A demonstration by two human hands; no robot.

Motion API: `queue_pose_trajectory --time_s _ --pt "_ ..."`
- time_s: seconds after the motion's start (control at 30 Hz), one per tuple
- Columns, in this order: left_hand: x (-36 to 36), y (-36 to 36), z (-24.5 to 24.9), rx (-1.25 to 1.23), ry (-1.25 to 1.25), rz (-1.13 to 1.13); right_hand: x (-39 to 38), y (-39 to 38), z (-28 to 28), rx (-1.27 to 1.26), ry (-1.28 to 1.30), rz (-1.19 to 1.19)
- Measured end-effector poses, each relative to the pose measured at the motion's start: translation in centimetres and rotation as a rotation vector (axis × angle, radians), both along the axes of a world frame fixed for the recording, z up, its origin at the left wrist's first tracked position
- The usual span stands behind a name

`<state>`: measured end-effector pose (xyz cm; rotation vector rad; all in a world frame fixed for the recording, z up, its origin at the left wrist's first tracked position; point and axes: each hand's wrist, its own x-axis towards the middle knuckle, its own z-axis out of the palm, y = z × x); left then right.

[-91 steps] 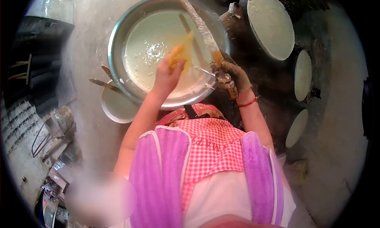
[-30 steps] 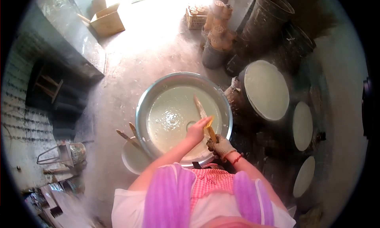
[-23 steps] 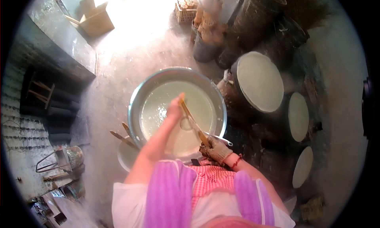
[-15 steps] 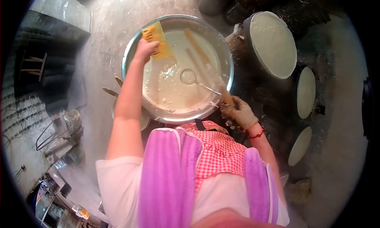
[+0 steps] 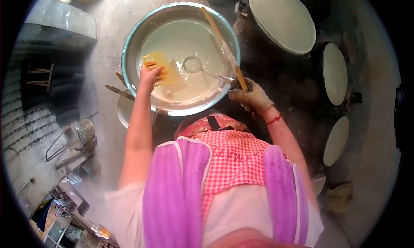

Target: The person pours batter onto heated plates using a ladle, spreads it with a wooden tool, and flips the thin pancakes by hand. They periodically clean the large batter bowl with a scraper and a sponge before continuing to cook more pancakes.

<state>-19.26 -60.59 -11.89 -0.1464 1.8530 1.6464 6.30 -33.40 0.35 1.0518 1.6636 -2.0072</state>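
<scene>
Left grip (image 5: 149, 77) drawn bodyward, yellow sheet (image 5: 166, 63) (translucent); wooden stick (image 5: 227, 51), pale-smeared

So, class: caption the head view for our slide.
Bare left hand holds a yellow flat piece over pale liquid in a basin; gloved right hand grips a stick.

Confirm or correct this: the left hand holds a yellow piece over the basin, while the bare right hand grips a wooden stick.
One error: the right hand isn't bare; it wears a stained glove, as the head view shows. The rest stands: it grips the wooden stick, and the left hand holds the yellow piece over the basin.
</scene>
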Motion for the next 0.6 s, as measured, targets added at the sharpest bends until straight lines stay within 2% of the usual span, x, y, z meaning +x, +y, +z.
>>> queue_pose_trajectory --time_s 0.07,0.13,0.17,0.27,0.33,0.37,0.4,0.47,0.53,0.6 --pt "2.1 -0.5 2.3 0.048 -0.037 0.004 0.7 0.5 0.0 0.045 0.011 0.053" --pt "4.3 -1.1 3.9 0.21 -0.064 0.08 1.7 1.3 -1.0 0.017 0.134 0.012" --pt "5.4 -1.6 4.2 0.206 -0.092 0.119 2.2 1.8 -0.8 0.016 0.167 -0.005" --pt "8.5 -4.4 3.7 0.283 -0.117 0.242 3.4 3.8 -0.6 -0.103 0.255 -0.065" --pt "9.4 -6.9 2.1 0.261 -0.145 0.264 4.0 5.9 -2.7 -0.033 0.201 0.025" --pt "9.4 -7.6 1.3 0.254 -0.186 0.301 4.7 7.2 -5.2 0.031 0.165 0.053" --pt "8.8 -8.3 0.5 0.246 -0.216 0.34 5.0 7.7 -5.0 0.024 0.178 0.054" --pt "7.5 -8.6 -0.7 0.25 -0.231 0.436 4.9 7.4 -3.9 0.165 0.101 0.083" --pt "6.0 -7.4 0.4 0.249 -0.217 0.409 4.4 7.5 -4.5 0.063 0.108 0.022" --pt "4.1 -5.8 0.7 0.211 -0.215 0.376 3.2 8.8 -6.3 0.101 0.061 0.07"
